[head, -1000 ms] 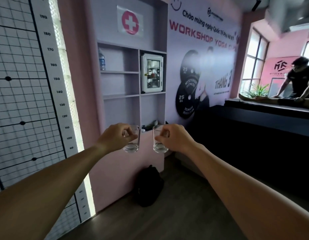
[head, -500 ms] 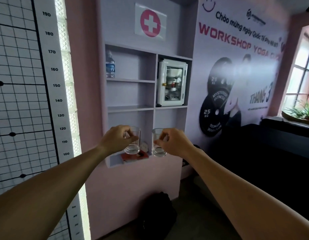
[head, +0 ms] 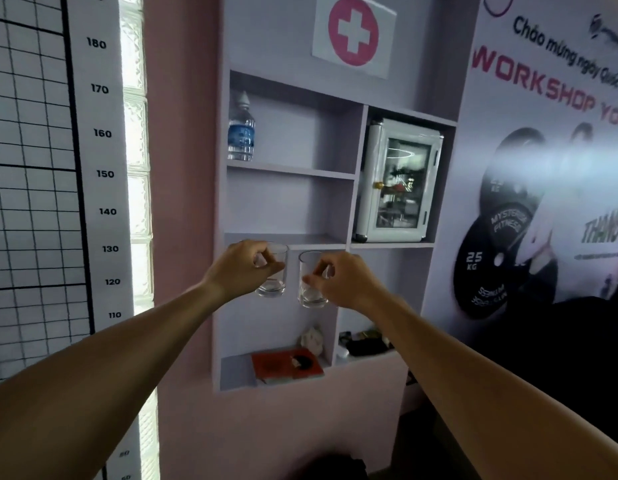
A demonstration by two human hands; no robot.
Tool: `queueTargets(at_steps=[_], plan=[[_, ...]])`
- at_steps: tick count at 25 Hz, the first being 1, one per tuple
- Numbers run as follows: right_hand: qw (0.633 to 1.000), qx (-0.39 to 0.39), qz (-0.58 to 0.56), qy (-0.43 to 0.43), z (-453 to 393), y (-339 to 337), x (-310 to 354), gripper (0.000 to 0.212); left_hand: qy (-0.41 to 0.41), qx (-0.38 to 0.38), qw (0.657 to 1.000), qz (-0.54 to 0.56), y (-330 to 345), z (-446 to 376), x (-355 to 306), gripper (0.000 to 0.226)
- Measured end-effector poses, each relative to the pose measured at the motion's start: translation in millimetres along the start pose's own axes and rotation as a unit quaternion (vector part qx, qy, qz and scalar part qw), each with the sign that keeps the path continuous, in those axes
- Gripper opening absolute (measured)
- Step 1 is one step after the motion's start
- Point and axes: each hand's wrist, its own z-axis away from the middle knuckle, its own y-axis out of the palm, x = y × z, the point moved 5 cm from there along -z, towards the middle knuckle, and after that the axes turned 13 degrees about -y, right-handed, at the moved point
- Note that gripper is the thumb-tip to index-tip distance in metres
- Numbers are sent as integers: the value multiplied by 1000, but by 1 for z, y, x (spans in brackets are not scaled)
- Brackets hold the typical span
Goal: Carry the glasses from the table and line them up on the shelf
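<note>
I hold two clear drinking glasses in front of a pale lilac wall shelf unit point(head: 290, 173). My left hand point(head: 243, 270) grips the left glass point(head: 274, 284) near its rim. My right hand point(head: 342, 280) grips the right glass point(head: 309, 294) the same way. Both glasses are upright, side by side and a little apart. They hang just below the front edge of the middle-left shelf board point(head: 311, 239), in front of the lower left compartment. That middle board has nothing on it.
A water bottle point(head: 241, 131) stands at the left of the top shelf. A white glass-door cabinet point(head: 396, 181) fills the right compartment. A red book point(head: 285, 365) and small items lie on the bottom shelf. A dark bag point(head: 335, 467) sits on the floor below.
The shelf unit has grown much larger and shifted to the centre of view as I came closer. Both glasses have risen up to about the middle shelf board's height.
</note>
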Motion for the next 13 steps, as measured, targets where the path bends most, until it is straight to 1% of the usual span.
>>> queueTargets(at_steps=[3, 7, 10, 13], plan=[[1000, -17, -5, -9, -72, 11, -35, 26, 1, -21, 1000, -17, 4, -70, 14, 20], [998, -53, -40, -18, -152, 32, -78, 21, -8, -69, 997, -33, 8, -146, 34, 18], [997, -41, -59, -22, -195, 53, -105, 20, -23, -88, 994, -56, 16, -182, 51, 19], [996, -35, -74, -45, -238, 76, -129, 21, -45, -116, 989, -76, 25, -213, 69, 21]])
